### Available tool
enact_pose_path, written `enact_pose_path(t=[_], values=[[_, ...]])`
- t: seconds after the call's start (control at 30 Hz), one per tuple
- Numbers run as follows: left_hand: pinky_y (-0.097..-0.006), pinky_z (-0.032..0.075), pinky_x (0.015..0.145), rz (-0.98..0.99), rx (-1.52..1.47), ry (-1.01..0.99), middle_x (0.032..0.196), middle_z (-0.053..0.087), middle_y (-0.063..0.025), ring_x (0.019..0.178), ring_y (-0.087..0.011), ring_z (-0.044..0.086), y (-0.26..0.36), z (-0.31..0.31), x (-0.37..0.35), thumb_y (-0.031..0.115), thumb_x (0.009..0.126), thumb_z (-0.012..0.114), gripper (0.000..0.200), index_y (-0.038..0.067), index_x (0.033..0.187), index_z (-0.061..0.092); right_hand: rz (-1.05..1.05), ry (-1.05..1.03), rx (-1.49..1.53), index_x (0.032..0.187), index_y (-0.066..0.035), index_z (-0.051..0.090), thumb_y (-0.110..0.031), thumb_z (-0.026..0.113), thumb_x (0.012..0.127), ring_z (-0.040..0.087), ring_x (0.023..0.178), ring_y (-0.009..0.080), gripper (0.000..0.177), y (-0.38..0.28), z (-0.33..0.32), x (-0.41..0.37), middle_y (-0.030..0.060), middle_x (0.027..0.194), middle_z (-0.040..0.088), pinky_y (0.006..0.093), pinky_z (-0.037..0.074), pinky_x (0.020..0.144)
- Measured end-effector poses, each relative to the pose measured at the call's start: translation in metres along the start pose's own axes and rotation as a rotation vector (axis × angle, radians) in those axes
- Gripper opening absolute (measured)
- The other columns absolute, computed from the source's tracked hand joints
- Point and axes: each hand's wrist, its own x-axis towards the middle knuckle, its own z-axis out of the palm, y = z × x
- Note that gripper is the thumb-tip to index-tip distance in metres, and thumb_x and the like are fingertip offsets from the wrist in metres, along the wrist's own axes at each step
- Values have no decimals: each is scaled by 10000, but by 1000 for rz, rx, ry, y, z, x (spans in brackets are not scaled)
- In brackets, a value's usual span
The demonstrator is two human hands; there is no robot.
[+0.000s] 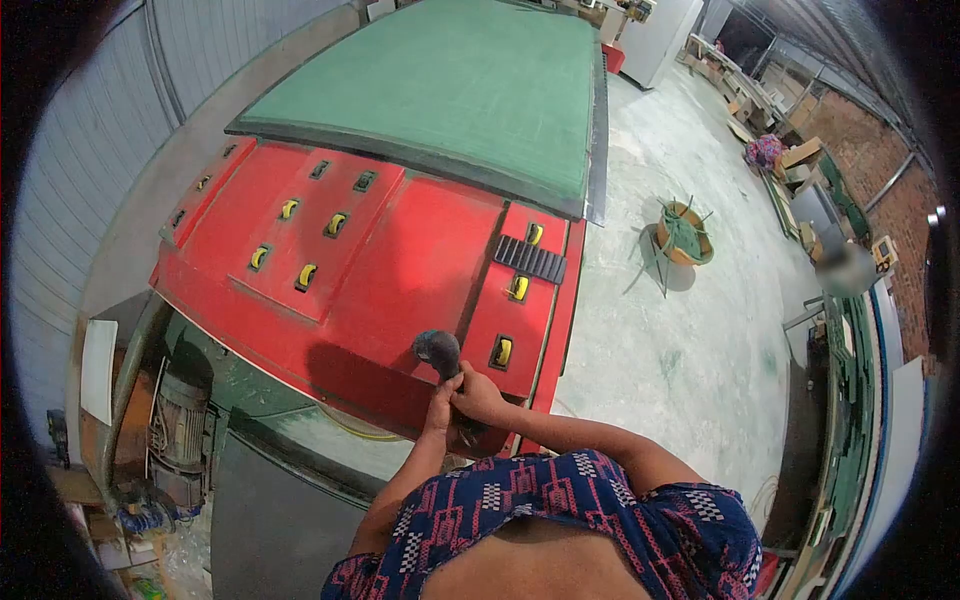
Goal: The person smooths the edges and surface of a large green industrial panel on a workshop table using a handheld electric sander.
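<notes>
In front of my body, both hands come together over the near edge of a red machine bed (385, 290). My left hand (441, 402) is closed around the lower part of a dark tool with a rounded head (436, 350); its exact kind is hard to make out. Just to the right, my right hand (479, 397) is closed on the same tool, its fingers against the left hand. The rounded head points away from me, above the red surface. Yellow rollers (503, 351) are set into the red bed, and a black ribbed strip (530, 260) lies between some of them.
Beyond the red bed is a large green surface (430, 90). A yellow basin (685, 235) with green material rests on a stand on the dusty floor (650, 340). A motor (182, 425) is below left. Another person (766, 152) is far back right, near stacked boards.
</notes>
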Motion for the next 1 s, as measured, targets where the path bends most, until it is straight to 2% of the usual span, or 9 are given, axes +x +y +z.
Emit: enact_pose_path(t=[0.3, 0.37, 0.4, 0.47, 0.63, 0.67, 0.77, 0.8, 1.0], values=[[-299, 384, 869, 109, 204, -19, 1016, 553, -19, 943, -129, 518, -5, -6, 12, 291, 799, 600, 370, 39, 1068, 563, -99, 42, 132, 1104, -8, 410, -216, 573, 738, 571, 825, 427, 452, 14, 7, 3, 260, 833, 590, 468, 445, 686], [-298, 383, 867, 60, 88, -7, 1026, 549, -23, 945, -123, 512, -3, 1, 6, 288, 792, 608, 376, 43, 1073, 557, -51, 47, 92, 1086, -5, 442, -190, 580, 719, 579, 845, 410, 433, 16, 7, 5, 249, 840, 597, 459, 448, 696], [-294, 398, 846, 203, 172, -13, 986, 563, -15, 920, -121, 525, -5, 0, 11, 271, 790, 611, 345, 44, 1047, 573, -49, 37, 113, 1081, -6, 448, -187, 580, 716, 578, 845, 411, 428, 12, 5, 4, 249, 842, 597, 459, 447, 696], [-291, 408, 832, 147, 110, 9, 955, 574, -8, 900, -124, 537, -10, -6, 16, 273, 789, 611, 333, 39, 1025, 589, -53, 16, 164, 1076, -8, 459, -183, 579, 712, 576, 848, 413, 422, 7, 1, 7, 250, 845, 596, 460, 445, 697], [-291, 427, 808, 122, 16, 74, 941, 595, -20, 872, -132, 559, 33, 7, 5, 293, 792, 601, 342, 28, 1007, 617, -132, -5, 179, 1091, -14, 477, -192, 572, 717, 570, 863, 417, 425, -16, 3, 32, 259, 868, 592, 462, 441, 706], [-296, 434, 795, 215, 90, 97, 943, 597, -21, 869, -134, 565, 39, 2, 10, 292, 800, 586, 330, 31, 1001, 615, -121, -14, 77, 1112, -16, 468, -208, 568, 723, 567, 873, 418, 446, -24, 3, 41, 267, 890, 587, 467, 437, 711], [-298, 440, 786, 205, 19, 142, 938, 600, -21, 883, -140, 566, 73, 7, 7, 292, 809, 571, 319, 33, 990, 614, -156, 5, 65, 1092, -18, 473, -219, 567, 726, 564, 880, 417, 428, -40, 15, 67, 266, 899, 588, 470, 437, 716], [-303, 448, 769, 334, 117, 134, 914, 600, -28, 865, -148, 572, 81, -1, 17, 287, 814, 562, 302, 40, 985, 602, -169, -46, 69, 1080, -16, 480, -225, 567, 728, 567, 882, 409, 419, -50, 15, 73, 258, 893, 595, 467, 442, 723], [-322, 466, 707, 162, -97, 138, 884, 592, -40, 816, -159, 575, 111, -22, 26, 300, 807, 568, 285, 58, 957, 575, -200, -28, 13, 1062, -11, 491, -239, 566, 737, 574, 881, 401, 404, -89, 26, 98, 238, 887, 603, 462, 447, 722]])
